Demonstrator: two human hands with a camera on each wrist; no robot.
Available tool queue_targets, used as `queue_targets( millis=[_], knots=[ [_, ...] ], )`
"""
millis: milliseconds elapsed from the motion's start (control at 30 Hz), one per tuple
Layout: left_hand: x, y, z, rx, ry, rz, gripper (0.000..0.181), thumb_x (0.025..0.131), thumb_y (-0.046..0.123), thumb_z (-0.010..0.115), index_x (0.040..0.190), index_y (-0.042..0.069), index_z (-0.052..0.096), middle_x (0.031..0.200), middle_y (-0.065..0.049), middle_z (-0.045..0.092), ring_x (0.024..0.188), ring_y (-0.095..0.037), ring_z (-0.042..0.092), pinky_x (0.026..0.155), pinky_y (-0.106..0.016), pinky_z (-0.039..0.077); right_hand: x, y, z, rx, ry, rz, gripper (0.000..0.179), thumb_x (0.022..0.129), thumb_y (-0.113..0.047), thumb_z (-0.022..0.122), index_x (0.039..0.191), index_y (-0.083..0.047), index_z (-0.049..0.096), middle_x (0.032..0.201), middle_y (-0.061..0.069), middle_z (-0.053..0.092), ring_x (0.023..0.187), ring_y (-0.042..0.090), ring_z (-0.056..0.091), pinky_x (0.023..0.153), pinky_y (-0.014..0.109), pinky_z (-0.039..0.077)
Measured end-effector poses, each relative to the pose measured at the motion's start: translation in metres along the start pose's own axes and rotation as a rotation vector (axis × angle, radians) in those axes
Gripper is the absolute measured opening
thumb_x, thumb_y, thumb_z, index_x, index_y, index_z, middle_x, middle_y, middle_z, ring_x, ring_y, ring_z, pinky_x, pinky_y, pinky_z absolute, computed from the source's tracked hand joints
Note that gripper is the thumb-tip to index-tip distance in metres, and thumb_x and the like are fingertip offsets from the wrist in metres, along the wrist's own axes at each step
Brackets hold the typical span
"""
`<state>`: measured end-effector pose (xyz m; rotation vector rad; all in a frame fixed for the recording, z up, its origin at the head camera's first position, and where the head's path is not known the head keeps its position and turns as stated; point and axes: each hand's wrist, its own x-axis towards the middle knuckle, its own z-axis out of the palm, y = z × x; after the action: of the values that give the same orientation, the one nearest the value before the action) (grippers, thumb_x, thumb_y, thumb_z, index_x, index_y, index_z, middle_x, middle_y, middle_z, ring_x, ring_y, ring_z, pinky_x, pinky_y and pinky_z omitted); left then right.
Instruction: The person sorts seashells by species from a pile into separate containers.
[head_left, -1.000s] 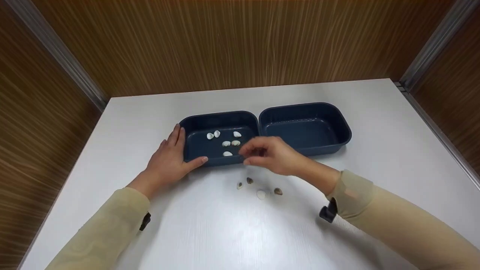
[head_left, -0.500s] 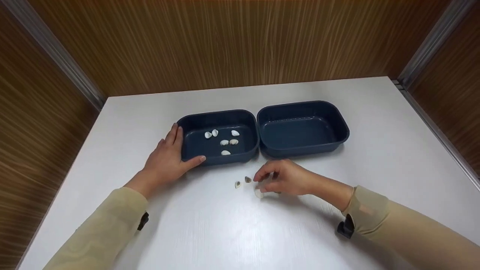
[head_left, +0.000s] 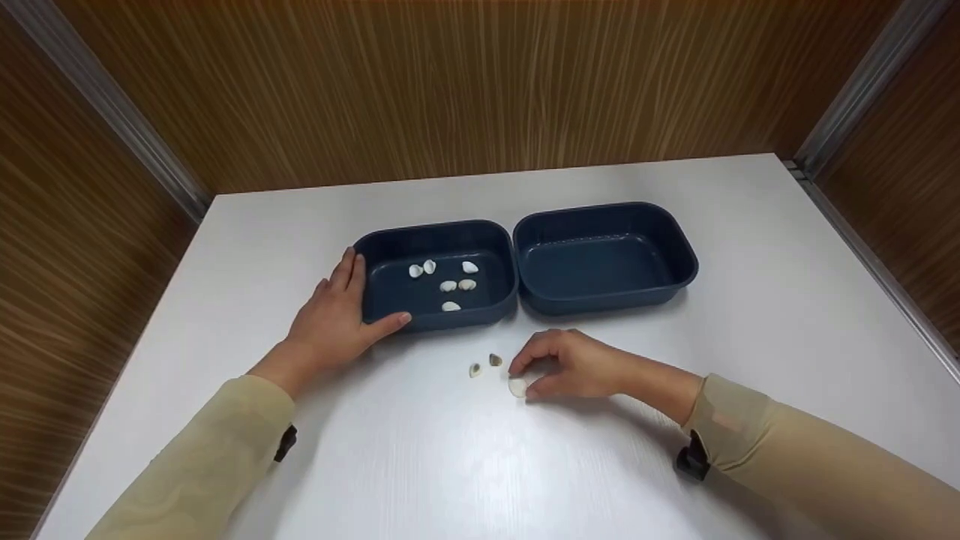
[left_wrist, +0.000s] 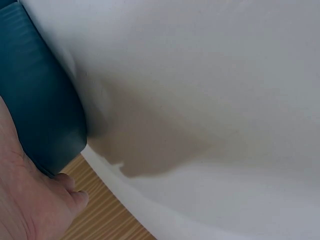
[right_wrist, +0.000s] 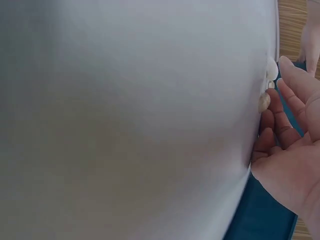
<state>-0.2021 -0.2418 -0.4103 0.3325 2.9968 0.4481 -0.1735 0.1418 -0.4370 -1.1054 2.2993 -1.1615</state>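
Observation:
My left hand [head_left: 328,319] rests against the left end of a dark blue tray [head_left: 491,315], fingers straight along its side and thumb at the front wall. Several white seashells [head_left: 448,286] lie inside that tray. On the table before it, my right hand [head_left: 577,365] pinches a flat, round white seashell [head_left: 517,387] between thumb and index finger. Two small seashells, one pale with a dark patch [head_left: 475,370] and one brownish [head_left: 496,360], lie just left of that hand. A brown seashell [right_wrist: 265,101] shows beside its curled fingers in the right wrist view; the head view hides it.
A second dark blue tray [head_left: 600,303] stands to the right, side by side with the first, with no shells seen in it. Both are on a white table [head_left: 420,465]. Wood-grain panels [head_left: 480,90] enclose the back and sides.
My right hand has come back from the left tray's front right corner to the loose shells, and its thumb and index finger have closed on the white one. My left hand stays put.

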Motion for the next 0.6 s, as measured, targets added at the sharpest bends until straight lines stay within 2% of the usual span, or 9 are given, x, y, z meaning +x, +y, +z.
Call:
queue_targets(
  millis=[300,600],
  knots=[
    [0.0012,-0.0012,0.0016,0.002,-0.006,-0.001,0.133,0.086,0.096,0.04,0.169,0.001,-0.002,0.177,-0.017,-0.01,0.159,-0.05,0.015,0.128,-0.057,0.014,0.0013,0.0021,0.0015,-0.005,0.003,-0.016,0.028,0.086,-0.009,0.089,0.113,-0.009,0.081,0.11,0.003,0.075,0.108,0.023,0.066,0.1,0.033,0.05],
    [0.0011,-0.0008,0.0007,0.007,-0.01,-0.009,0.131,0.088,0.094,0.044,0.169,0.001,-0.003,0.177,-0.017,-0.01,0.159,-0.05,0.014,0.128,-0.058,0.014,0.0016,0.0021,0.003,-0.004,-0.004,0.003,0.03,0.085,-0.009,0.09,0.113,-0.011,0.081,0.111,0.001,0.074,0.111,0.019,0.065,0.1,0.032,0.049]
  ],
)
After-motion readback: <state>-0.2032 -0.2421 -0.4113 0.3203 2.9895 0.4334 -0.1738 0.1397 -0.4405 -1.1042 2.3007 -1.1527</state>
